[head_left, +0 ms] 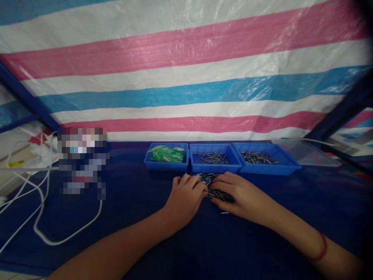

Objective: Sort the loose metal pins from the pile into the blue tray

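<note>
A dark heap of thin metal pins (217, 193), perhaps screws or nails, lies on the dark blue table in front of the bins. At its left edge my left hand (188, 196) rests with curled fingers; what they hold, if anything, is hidden. My right hand (233, 192) arches over the right side of the heap, thumb and fingers apart, with pins showing between them. Beside that thumb a single pin (224, 212) lies loose. Behind the heap, a middle blue bin (215, 168) and a right blue bin (268, 169) contain similar pins.
A left blue bin (166, 166) holds green plastic packets (167, 154). A clear plastic sheet or lid (311, 153) lies at the right. White cables (43, 210) loop over the table's left side near blurred-out items (84, 167). A striped tarp (186, 89) hangs behind.
</note>
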A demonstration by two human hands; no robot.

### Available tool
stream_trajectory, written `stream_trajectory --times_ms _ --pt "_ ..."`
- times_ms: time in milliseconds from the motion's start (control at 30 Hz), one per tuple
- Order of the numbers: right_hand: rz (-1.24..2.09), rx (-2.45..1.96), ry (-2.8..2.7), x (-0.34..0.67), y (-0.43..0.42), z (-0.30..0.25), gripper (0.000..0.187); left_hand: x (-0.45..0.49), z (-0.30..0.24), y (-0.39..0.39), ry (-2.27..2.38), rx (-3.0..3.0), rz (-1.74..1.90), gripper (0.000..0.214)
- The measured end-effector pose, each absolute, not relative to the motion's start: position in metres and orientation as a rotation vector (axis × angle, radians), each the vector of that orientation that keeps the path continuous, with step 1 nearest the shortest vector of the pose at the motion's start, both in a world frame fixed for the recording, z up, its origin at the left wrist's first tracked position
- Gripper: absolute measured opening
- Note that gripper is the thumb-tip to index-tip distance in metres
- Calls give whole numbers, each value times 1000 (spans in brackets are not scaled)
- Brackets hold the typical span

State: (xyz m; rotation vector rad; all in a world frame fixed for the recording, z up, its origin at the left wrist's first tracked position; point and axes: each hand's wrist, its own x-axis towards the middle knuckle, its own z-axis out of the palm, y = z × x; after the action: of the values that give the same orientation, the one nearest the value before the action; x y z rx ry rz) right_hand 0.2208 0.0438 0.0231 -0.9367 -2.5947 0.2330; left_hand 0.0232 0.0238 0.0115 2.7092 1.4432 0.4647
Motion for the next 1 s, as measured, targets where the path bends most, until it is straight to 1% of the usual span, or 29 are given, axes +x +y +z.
stream_trajectory --times_ms 133,300,500,633,700,800,833,933,1000 --pt "205 -966 -2604 219 45 14 10 23 9 25 1421 2692 505 13" --pt "205 -936 -2532 216 45 13 8 23 12 27 1346 2609 649 17" --pt "301 -897 -2379 213 41 20 9 23 15 28 1265 2445 833 17" --pt "334 -916 -2326 214 38 21 13 23 14 28 1216 2329 956 14" --pt "372 -926 -2261 213 37 20 16 23 13 27 1177 2239 1033 18" --pt "465 -915 -2138 212 36 18 17 24 14 27 1180 2116 1114 29" --pt "493 -908 -2109 212 36 18 17 24 14 27 1190 2093 1121 29" --pt "547 -890 -2066 211 36 17 16 24 15 29 1176 2079 1119 12" --pt "555 -893 -2063 211 36 17 17 24 17 30 1142 2083 1133 7"
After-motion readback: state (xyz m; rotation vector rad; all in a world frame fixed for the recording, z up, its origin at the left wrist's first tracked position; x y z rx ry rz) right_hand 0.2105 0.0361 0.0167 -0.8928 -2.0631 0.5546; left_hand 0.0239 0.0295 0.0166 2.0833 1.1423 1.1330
